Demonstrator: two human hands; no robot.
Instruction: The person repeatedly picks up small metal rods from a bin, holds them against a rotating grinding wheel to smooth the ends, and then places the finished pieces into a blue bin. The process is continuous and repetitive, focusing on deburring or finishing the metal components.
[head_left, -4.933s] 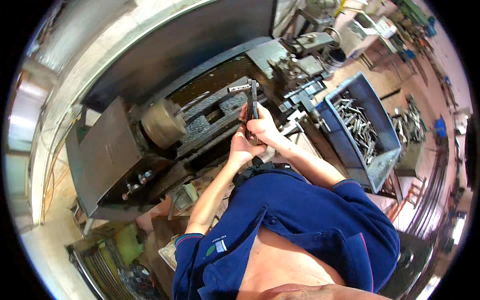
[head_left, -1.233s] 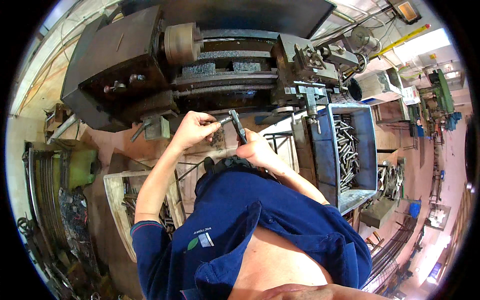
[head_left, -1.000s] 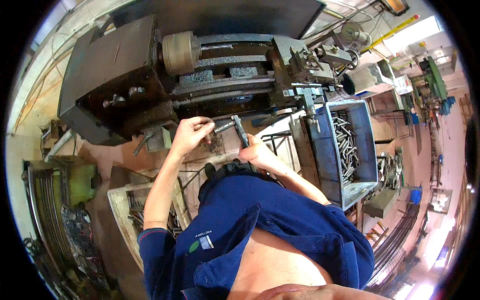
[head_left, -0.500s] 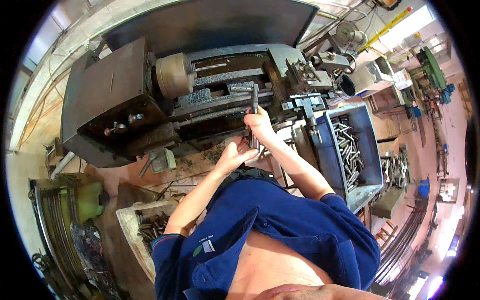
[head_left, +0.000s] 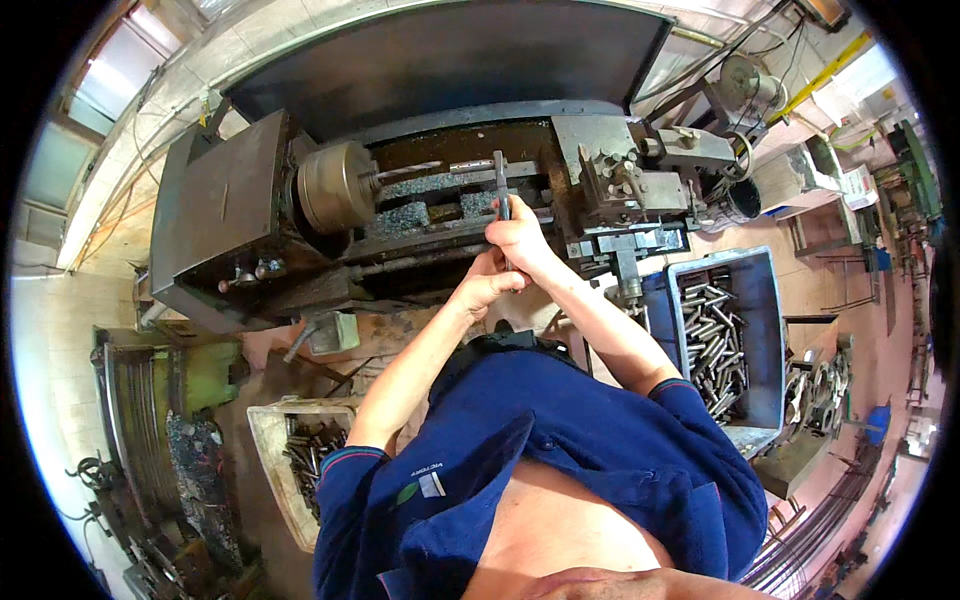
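Note:
My right hand (head_left: 515, 235) is closed around a long dark metal hand tool (head_left: 502, 178), whose exact kind I cannot make out. My left hand (head_left: 492, 284) is just below, its fingers curled round the tool's lower part, which is mostly hidden. A short shiny metal rod (head_left: 472, 166) sticks out leftward near the tool's upper end. Its left end is close to the tip of a drill bit (head_left: 415, 170) held in the lathe's round chuck (head_left: 338, 188); I cannot tell whether they touch. Metal chips (head_left: 405, 218) lie on the lathe bed below.
The lathe's headstock (head_left: 225, 205) stands at the left and its tool post (head_left: 625, 185) at the right. A blue bin (head_left: 765, 350) with many metal rods is at my right. A pale crate (head_left: 272, 450) of dark metal pieces stands at my lower left.
The chuck, blurred before, now looks sharp. The tool and rod have risen in view, bringing the rod closer in line with the drill bit. My left hand has moved up nearer my right.

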